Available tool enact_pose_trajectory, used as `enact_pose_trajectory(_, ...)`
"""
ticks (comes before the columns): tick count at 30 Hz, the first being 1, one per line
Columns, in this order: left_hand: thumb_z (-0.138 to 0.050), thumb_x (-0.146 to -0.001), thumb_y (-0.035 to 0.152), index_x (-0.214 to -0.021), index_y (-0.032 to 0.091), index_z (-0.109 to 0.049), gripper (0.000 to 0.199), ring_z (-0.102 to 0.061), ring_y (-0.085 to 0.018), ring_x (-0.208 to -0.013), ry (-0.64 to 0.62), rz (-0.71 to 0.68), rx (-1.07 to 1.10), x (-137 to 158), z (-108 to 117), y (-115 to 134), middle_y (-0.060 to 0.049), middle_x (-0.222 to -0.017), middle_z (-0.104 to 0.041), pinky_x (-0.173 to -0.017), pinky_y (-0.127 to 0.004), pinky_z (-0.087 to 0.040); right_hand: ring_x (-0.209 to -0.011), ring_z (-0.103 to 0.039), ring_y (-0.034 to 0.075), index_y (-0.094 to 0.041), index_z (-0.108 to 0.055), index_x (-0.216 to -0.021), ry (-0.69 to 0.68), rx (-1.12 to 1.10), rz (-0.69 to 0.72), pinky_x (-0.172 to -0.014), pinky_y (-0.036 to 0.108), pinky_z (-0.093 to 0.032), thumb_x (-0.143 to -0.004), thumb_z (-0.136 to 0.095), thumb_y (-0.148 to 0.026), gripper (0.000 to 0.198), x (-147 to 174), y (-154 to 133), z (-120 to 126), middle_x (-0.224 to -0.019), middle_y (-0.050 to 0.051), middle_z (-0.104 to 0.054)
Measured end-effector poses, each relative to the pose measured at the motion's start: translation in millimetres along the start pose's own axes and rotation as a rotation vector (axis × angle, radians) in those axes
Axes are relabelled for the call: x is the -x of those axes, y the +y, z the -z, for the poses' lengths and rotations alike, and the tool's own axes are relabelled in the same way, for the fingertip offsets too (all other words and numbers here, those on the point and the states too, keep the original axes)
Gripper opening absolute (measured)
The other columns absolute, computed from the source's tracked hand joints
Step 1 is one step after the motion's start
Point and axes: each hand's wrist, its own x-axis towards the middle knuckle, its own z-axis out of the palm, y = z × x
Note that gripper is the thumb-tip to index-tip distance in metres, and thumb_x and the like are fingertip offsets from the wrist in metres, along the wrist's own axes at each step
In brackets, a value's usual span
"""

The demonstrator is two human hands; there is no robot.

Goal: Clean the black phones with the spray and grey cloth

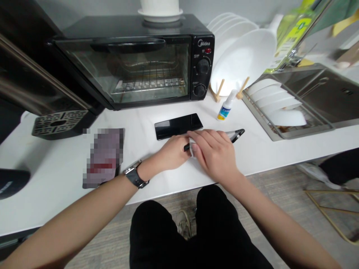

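My left hand (175, 151), with a watch (136, 174) on its wrist, is closed around a long thin black-and-silver object. Its silver and black end (238, 134) shows to the right of my hands. A short black piece (186, 148) shows between them; the middle is covered, so I cannot tell its kind. Over it lies my right hand (214, 151), fingers curled, with a crumpled white wipe (192, 147) pinched at the thumb. Just behind my hands a black smartphone (178, 126) lies flat on the white counter (157, 181). A small spray bottle (226, 106) stands upright beyond them.
A black toaster oven (134, 71) stands at the back, carrying a white pot on a saucer (160, 15). White plates (244, 56) stand in a rack beside the sink (328, 93). A blurred flat item (103, 157) lies left, near a machine's drip tray (60, 122).
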Motion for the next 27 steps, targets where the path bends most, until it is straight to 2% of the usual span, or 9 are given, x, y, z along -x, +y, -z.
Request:
enact_pose_trajectory(3, -0.057, -0.100, 0.023, -0.087, 0.019, -0.071, 0.020, -0.070, -0.018, -0.082, -0.043, 0.019, 0.072, -3, 5, 10, -0.004, -0.089, -0.077, -0.077, -0.031, -0.056, -0.080, -0.060, 0.021, -0.017, -0.073, -0.093, 0.014, 0.068, -0.105, -0.075, 0.037, -0.037, -0.110, -0.042, -0.027, 0.037, 6, 24, 12, -0.084, 0.006, -0.074)
enact_pose_trajectory(6, -0.059, -0.104, 0.033, -0.103, 0.020, -0.075, 0.020, -0.073, -0.020, -0.094, -0.045, 0.013, 0.102, -2, 5, 13, -0.005, -0.102, -0.079, -0.083, -0.032, -0.055, -0.068, -0.050, 0.018, -0.021, -0.058, -0.068, 0.036, 0.010, -0.223, -0.066, 0.035, -0.031, -0.109, -0.040, -0.032, 0.046, 14, 48, 19, -0.066, 0.004, -0.060)
enact_pose_trajectory(11, -0.058, -0.105, 0.036, -0.106, 0.019, -0.076, 0.024, -0.074, -0.020, -0.095, -0.047, 0.015, 0.110, -2, 5, 10, -0.006, -0.105, -0.080, -0.084, -0.031, -0.055, -0.047, -0.029, 0.012, -0.026, -0.033, -0.055, 0.130, -0.465, -0.687, -0.050, 0.031, -0.021, -0.106, -0.038, -0.064, 0.064, 27, 72, 13, -0.047, -0.004, -0.031)
enact_pose_trajectory(14, -0.057, -0.105, 0.036, -0.101, 0.019, -0.076, 0.026, -0.072, -0.019, -0.089, -0.065, 0.030, 0.110, -3, 6, 10, -0.005, -0.098, -0.078, -0.077, -0.029, -0.054, -0.046, -0.029, 0.011, -0.026, -0.034, -0.056, 0.150, -0.560, -0.813, -0.048, 0.030, -0.021, -0.102, -0.038, -0.074, 0.067, 29, 68, 9, -0.046, -0.005, -0.030)
enact_pose_trajectory(17, -0.058, -0.104, 0.036, -0.101, 0.018, -0.075, 0.025, -0.072, -0.019, -0.089, -0.062, 0.030, 0.119, -3, 7, 11, -0.005, -0.098, -0.078, -0.076, -0.028, -0.054, -0.048, -0.035, 0.012, -0.025, -0.041, -0.056, 0.181, -0.339, -0.783, -0.052, 0.030, -0.025, -0.107, -0.037, -0.063, 0.064, 29, 55, 11, -0.049, -0.004, -0.036)
enact_pose_trajectory(19, -0.059, -0.104, 0.035, -0.103, 0.019, -0.076, 0.023, -0.072, -0.019, -0.090, -0.053, 0.018, 0.123, -3, 7, 12, -0.006, -0.100, -0.079, -0.080, -0.030, -0.055, -0.056, -0.047, 0.015, -0.022, -0.054, -0.062, 0.174, -0.193, -0.689, -0.060, 0.032, -0.035, -0.110, -0.033, -0.051, 0.060, 29, 48, 13, -0.056, 0.000, -0.051)
enact_pose_trajectory(22, -0.058, -0.103, 0.033, -0.105, 0.019, -0.076, 0.022, -0.073, -0.019, -0.091, -0.048, 0.001, 0.125, -2, 7, 14, -0.006, -0.101, -0.079, -0.083, -0.031, -0.056, -0.078, -0.064, 0.020, -0.020, -0.069, -0.078, 0.173, -0.058, -0.543, -0.088, 0.040, -0.047, -0.111, -0.029, -0.036, 0.054, 25, 42, 14, -0.082, 0.008, -0.072)
enact_pose_trajectory(25, -0.058, -0.103, 0.032, -0.104, 0.020, -0.075, 0.021, -0.073, -0.020, -0.091, -0.032, -0.003, 0.125, -3, 7, 15, -0.006, -0.100, -0.079, -0.083, -0.032, -0.057, -0.090, -0.067, 0.023, -0.021, -0.073, -0.084, 0.184, 0.034, -0.472, -0.112, 0.052, -0.038, -0.110, -0.034, -0.028, 0.047, 14, 32, 10, -0.095, 0.007, -0.078)
enact_pose_trajectory(27, -0.060, -0.100, 0.026, -0.100, 0.020, -0.074, 0.016, -0.074, -0.020, -0.091, -0.015, 0.000, 0.104, -2, 5, 12, -0.005, -0.097, -0.078, -0.086, -0.033, -0.059, -0.094, -0.068, 0.023, -0.023, -0.075, -0.086, 0.156, 0.027, -0.407, -0.118, 0.054, -0.034, -0.109, -0.039, -0.026, 0.042, 4, 16, 3, -0.096, 0.004, -0.080)
